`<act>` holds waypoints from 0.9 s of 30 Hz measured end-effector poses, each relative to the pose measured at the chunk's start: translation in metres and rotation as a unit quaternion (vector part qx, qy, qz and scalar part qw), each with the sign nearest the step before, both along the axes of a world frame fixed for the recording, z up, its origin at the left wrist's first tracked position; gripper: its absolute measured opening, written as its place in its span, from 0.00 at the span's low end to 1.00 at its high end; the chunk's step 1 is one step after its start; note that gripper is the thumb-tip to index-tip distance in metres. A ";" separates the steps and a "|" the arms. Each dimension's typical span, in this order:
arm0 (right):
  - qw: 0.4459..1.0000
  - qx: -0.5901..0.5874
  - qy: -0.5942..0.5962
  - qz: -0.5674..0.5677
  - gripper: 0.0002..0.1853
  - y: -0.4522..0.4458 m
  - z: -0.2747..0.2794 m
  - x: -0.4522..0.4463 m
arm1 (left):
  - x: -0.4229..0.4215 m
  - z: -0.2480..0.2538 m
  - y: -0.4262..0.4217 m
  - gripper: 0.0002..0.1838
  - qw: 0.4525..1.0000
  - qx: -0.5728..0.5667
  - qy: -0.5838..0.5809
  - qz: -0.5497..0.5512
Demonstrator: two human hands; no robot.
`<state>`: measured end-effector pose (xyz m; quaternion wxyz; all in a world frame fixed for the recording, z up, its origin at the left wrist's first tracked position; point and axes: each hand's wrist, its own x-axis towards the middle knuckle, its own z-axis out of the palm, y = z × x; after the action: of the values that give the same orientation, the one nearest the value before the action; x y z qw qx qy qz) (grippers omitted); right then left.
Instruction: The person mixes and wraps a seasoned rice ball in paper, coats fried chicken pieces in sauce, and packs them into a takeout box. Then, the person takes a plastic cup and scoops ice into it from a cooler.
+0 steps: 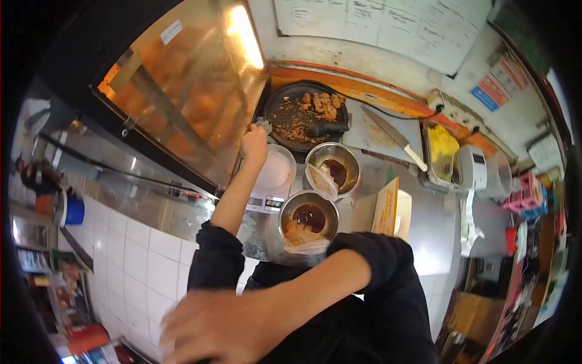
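My left hand (254,145) reaches forward to the left edge of a black round pan (291,124), its fingers closed around a small crumpled greyish thing (264,125) that I cannot make out. Browned food pieces (325,105) and crumbs lie in the pan. Low at the left, my right hand (212,327) is smeared by motion, close to the camera and away from the counter. Just below the pan a white plate (276,170) rests on a kitchen scale (265,202). Two metal bowls (353,159) (282,212) hold dark sauce and plastic gloves or bags.
A lit glass display cabinet (182,79) stands at the left. On the right are a white board (379,130) with a knife (397,138), a container of yellow food (442,148) and an open carton (387,206). A cable runs along the wall.
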<state>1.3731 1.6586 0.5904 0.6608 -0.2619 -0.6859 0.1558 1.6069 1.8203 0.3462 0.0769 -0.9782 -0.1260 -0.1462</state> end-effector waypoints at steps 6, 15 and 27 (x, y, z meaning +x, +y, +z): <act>0.943 -0.063 -0.179 0.274 0.11 0.071 0.022 -0.074 | 0.022 -0.035 0.022 0.09 0.997 0.051 0.008 0.054; 0.938 -0.118 -0.272 0.177 0.09 0.101 0.010 -0.092 | -0.044 0.094 -0.027 0.12 0.960 -0.171 -0.214 -0.061; 0.718 -0.373 0.273 -0.520 0.18 -0.027 -0.208 0.046 | -0.237 0.079 -0.069 0.07 0.871 -0.409 -0.178 -0.205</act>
<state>1.4195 1.6313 0.3828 0.6450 -0.7490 -0.1179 0.0953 1.3696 1.7514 0.4253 -0.3852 -0.8835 0.0170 -0.2661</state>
